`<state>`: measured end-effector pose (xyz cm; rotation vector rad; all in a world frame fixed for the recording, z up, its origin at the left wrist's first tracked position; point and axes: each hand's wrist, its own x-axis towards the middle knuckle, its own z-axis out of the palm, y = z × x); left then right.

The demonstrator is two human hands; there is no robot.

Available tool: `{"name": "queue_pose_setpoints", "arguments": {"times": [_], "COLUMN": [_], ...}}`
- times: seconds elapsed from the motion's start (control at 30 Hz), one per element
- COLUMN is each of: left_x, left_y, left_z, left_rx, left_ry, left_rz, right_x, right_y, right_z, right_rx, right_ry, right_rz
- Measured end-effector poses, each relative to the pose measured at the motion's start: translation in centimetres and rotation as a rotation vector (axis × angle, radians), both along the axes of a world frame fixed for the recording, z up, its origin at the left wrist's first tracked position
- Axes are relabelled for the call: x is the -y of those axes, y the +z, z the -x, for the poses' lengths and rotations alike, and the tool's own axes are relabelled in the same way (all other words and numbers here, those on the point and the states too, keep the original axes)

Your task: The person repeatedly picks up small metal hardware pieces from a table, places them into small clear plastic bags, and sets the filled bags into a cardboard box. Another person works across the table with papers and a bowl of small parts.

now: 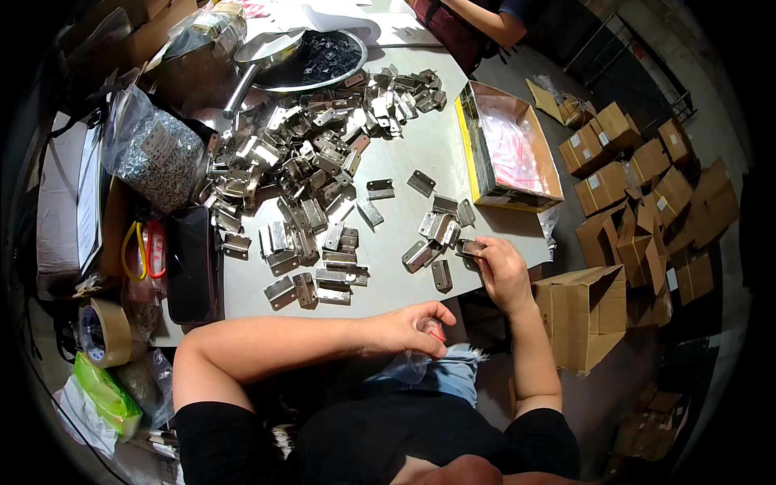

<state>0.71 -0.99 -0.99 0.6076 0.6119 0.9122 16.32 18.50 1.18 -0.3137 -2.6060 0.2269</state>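
My right hand [505, 273] pinches a small metal bracket [468, 248] at the right front edge of the table. Close to it lies a small cluster of similar brackets [437, 229], with a single bracket [441, 276] just in front. Below the table edge, my left hand [404, 329] curls around a clear plastic bag [415, 365] that has a red mark. What the bag contains is hidden by the fingers. A large heap of metal brackets [311, 149] spreads across the middle and left of the table, with loose groups nearer me.
An open box of clear bags with red print [511, 149] stands at the right edge. A metal pan of dark parts [323, 58] and a bag of screws [153, 149] lie at the back left. Cardboard boxes [578, 311] stand on the floor. Another person's arm [485, 20] shows behind.
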Motion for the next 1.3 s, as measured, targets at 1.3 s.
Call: {"name": "queue_pose_setpoints", "arguments": {"times": [1.3], "left_x": [0.0], "left_y": [-0.5], "left_z": [-0.2], "left_rx": [-0.007], "left_ry": [0.002], "left_rz": [-0.041], "right_x": [1.6], "right_y": [0.7], "right_z": [-0.8], "right_rx": [-0.085], "right_ry": [-0.188], "right_rz": [0.646]}}
